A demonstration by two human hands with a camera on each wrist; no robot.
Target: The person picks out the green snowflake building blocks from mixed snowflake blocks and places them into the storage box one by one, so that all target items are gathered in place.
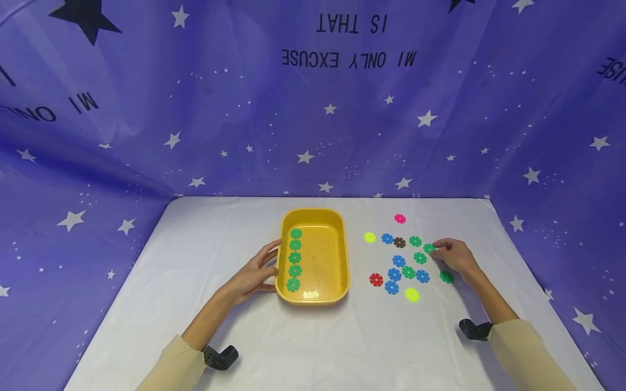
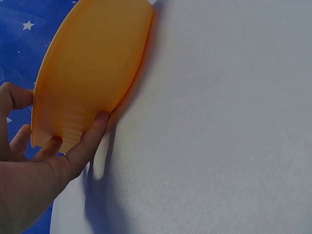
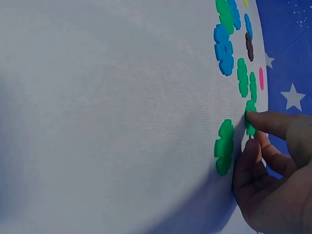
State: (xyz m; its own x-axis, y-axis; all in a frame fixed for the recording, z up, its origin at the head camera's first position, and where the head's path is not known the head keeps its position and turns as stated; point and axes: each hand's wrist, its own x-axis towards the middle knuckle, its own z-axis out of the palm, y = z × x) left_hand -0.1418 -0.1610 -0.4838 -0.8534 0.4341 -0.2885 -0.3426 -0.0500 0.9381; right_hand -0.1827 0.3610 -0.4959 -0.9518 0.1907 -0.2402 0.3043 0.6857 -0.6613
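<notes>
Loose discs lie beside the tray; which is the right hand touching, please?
The green disc just right of the rearmost loose green one; only it touches the right hand.

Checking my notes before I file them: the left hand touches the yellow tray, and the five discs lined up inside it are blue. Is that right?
Not quite: the five discs inside the yellow tray are green, as the head view shows. The left hand does touch it.

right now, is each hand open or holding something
Left hand: open, touching the left side of the yellow tray.
Right hand: closed, pinching a green disc.
</notes>
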